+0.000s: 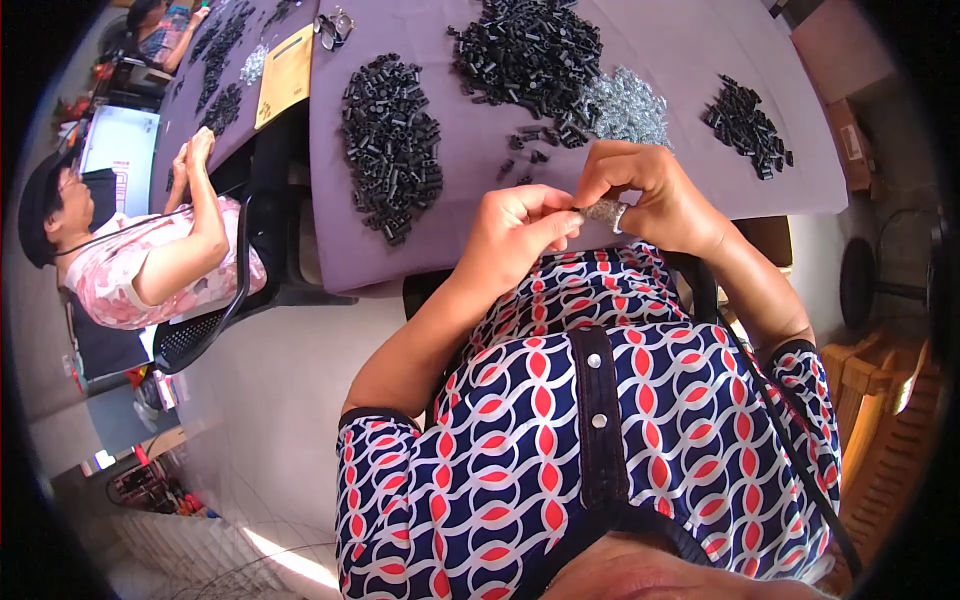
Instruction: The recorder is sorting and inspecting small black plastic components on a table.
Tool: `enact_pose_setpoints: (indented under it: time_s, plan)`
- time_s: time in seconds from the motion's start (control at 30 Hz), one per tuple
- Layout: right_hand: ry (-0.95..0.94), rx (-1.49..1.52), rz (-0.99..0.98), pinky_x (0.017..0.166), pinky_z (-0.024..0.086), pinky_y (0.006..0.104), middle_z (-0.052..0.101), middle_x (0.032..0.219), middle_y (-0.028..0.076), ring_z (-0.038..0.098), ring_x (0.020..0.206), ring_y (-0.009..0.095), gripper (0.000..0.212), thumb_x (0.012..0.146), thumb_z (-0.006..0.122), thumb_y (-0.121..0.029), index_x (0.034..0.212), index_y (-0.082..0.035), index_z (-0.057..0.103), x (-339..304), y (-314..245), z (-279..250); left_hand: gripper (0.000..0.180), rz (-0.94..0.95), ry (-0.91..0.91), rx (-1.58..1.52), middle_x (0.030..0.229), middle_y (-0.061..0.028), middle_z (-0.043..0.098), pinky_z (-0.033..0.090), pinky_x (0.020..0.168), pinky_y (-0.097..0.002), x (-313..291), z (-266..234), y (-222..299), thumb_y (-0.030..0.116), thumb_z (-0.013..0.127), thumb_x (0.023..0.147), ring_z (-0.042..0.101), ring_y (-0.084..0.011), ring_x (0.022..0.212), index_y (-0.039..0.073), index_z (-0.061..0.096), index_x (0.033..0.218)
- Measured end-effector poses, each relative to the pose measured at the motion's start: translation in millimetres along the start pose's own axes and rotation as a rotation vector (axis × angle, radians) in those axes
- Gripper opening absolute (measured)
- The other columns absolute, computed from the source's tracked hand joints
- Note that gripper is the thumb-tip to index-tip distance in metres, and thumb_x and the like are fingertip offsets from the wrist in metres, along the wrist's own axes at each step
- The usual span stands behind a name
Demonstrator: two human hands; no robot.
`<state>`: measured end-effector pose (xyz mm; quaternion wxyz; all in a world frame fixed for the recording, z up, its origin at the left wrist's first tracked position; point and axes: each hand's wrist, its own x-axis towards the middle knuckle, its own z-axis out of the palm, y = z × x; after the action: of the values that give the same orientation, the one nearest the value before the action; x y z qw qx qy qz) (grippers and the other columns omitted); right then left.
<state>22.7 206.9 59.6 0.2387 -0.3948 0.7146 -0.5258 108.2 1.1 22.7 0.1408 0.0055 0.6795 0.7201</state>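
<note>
My left hand (pixel 518 232) and my right hand (pixel 650 190) meet at the near edge of the table, fingertips pinched together. Something small sits between them, mostly hidden by the fingers, too small to name. A speckled brownish patch (pixel 603 211) shows at the right fingers, beside a pale ring-like band (pixel 620 217). Just beyond my hands lie a few loose black plastic pieces (pixel 530 140) and a heap of small clear pieces (pixel 628 108). Behind them rises a large heap of black tubular pieces (pixel 525 55).
A long black heap (pixel 390 150) lies at left on the purple cloth (pixel 465 205), a smaller black heap (pixel 750 125) at right. Glasses (pixel 333 28) and a yellow-brown envelope (pixel 286 75) lie farther back. A co-worker (pixel 150 240) sits left near a black chair (pixel 215 320). Wooden furniture (pixel 885 410) stands right.
</note>
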Motion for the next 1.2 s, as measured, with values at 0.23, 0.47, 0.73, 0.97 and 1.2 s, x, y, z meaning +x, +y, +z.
enact_pose_setpoints:
  time_s: [0.23,0.47,0.73,0.97,1.2]
  plan:
    - [0.054,0.16,0.041,0.084,0.053,0.0291,0.065,0.099,0.006,0.065,0.094,0.017,0.049,0.066,0.052,0.019,0.11,0.002,0.067,-9.0,5.3,7.4,0.016,0.016,0.014,-0.028,0.088,-0.0071,0.072,0.051,0.069,-0.0222,-3.7,4.3,-5.9,0.006,0.069,0.093,0.063,-0.009,0.074,-0.004,0.069,0.105]
    - [0.071,0.363,0.143,0.091,0.053,0.0298,0.067,0.112,0.007,0.064,0.101,0.014,0.037,0.093,0.057,0.008,0.129,0.002,0.059,-8.5,4.7,-10.4,0.015,0.099,0.033,-0.047,0.089,-0.0058,0.072,0.052,0.071,-0.022,-2.9,0.7,3.7,0.004,0.068,0.093,0.063,-0.008,0.077,-0.004,0.069,0.106]
    - [0.047,-0.433,-0.14,0.08,0.051,0.0409,0.062,0.1,0.017,0.063,0.092,0.036,0.026,0.091,0.062,-0.018,0.108,0.002,0.06,-4.1,-9.9,-9.4,0.015,0.183,0.108,0.149,0.088,-0.0021,0.069,0.05,0.071,-0.0219,-4.0,5.0,6.9,0.003,0.07,0.091,0.061,-0.0062,0.077,-0.003,0.07,0.106]
    - [-0.009,-0.637,-0.28,0.067,0.051,0.0453,0.059,0.085,0.014,0.062,0.078,0.038,0.023,0.083,0.069,-0.02,0.093,-0.001,0.059,3.2,-4.0,-2.9,0.019,0.297,0.077,0.404,0.087,-0.0041,0.068,0.05,0.071,-0.0231,-2.8,1.1,13.4,0.003,0.071,0.09,0.061,-0.007,0.079,-0.003,0.07,0.108]
    - [-0.038,-0.574,-0.507,0.062,0.051,0.0441,0.058,0.08,0.012,0.062,0.073,0.035,0.019,0.078,0.069,-0.017,0.087,-0.003,0.059,5.3,-0.9,-5.7,0.013,-0.195,-0.221,-0.555,0.086,-0.0085,0.07,0.055,0.068,-0.0261,3.0,-6.6,2.7,0.007,0.069,0.091,0.066,-0.0145,0.071,-0.002,0.069,0.101]
